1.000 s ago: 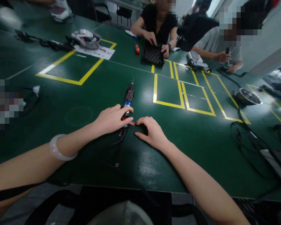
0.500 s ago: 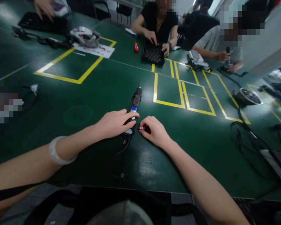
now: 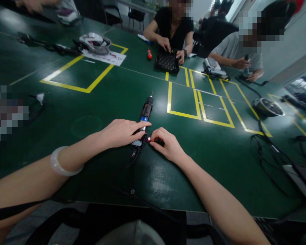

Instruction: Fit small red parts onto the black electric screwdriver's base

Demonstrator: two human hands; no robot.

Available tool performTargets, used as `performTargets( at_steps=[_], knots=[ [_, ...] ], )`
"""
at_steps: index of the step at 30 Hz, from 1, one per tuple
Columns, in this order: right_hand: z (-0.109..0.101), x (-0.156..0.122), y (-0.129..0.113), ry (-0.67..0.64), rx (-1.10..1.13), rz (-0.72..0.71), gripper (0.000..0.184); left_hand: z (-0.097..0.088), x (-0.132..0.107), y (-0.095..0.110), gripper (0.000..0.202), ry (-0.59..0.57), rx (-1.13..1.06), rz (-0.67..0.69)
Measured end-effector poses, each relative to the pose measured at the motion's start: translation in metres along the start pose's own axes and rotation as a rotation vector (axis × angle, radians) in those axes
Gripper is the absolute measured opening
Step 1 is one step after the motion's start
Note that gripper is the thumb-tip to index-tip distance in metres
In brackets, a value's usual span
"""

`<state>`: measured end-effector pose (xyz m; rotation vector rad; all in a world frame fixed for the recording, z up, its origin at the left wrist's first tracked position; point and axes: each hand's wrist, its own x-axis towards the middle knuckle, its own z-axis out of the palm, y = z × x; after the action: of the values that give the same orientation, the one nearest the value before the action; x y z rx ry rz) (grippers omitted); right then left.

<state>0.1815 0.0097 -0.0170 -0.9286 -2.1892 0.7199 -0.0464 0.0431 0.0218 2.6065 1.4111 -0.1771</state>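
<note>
An electric screwdriver [image 3: 146, 109] with a blue band lies on the green table, its bit pointing away from me. My left hand [image 3: 121, 133] is closed around its lower body, thumb and forefinger on the near side of the grip. A small red-and-white piece [image 3: 149, 139] sits between the thumb and forefinger of my right hand [image 3: 169, 145]. It is right beside the screwdriver's rear part; whether they touch I cannot tell. The piece is too small to name, and my fingers partly cover it. From the screwdriver's rear end a black cord [image 3: 134, 160] runs toward me.
Yellow tape [image 3: 185, 115] marks rectangles on the table. Across from me, a person handles a black tray [image 3: 167, 63] near a red screwdriver [image 3: 149, 54]. A metal bowl [image 3: 97, 44] stands back left, another bowl [image 3: 269, 107] at right. Black cables [image 3: 265, 149] lie at right.
My right hand has moved slightly left with the small piece, bringing it closer to the screwdriver. The screwdriver's rear has shifted a little left. At upper left, another person's hand has moved away.
</note>
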Motion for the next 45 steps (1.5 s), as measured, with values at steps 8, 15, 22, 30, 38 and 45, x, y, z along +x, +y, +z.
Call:
performTargets(
  at_steps=[8, 15, 22, 30, 38, 45],
  knots=[
    [0.011, 0.004, -0.003, -0.037, -0.069, -0.006, 0.004, 0.003, 0.001, -0.002, 0.057, 0.022, 0.016, 0.017],
    [0.009, 0.001, -0.002, -0.021, -0.067, -0.032, 0.007, 0.002, 0.001, -0.002, 0.057, 0.019, -0.002, 0.017],
    [0.009, -0.001, -0.007, -0.004, 0.018, -0.018, 0.01, 0.0, 0.0, -0.002, 0.057, 0.004, -0.027, 0.009],
    [0.007, -0.003, -0.012, -0.027, 0.006, 0.042, 0.008, -0.001, -0.004, 0.007, 0.062, 0.019, 0.0, -0.03],
    [0.007, -0.001, -0.013, -0.099, 0.009, 0.04, 0.009, 0.001, -0.002, 0.009, 0.054, 0.103, 0.098, -0.085],
    [0.001, -0.002, -0.009, -0.087, -0.001, 0.051, 0.006, -0.004, 0.014, -0.057, 0.056, 0.078, 0.112, -0.198]
  ],
)
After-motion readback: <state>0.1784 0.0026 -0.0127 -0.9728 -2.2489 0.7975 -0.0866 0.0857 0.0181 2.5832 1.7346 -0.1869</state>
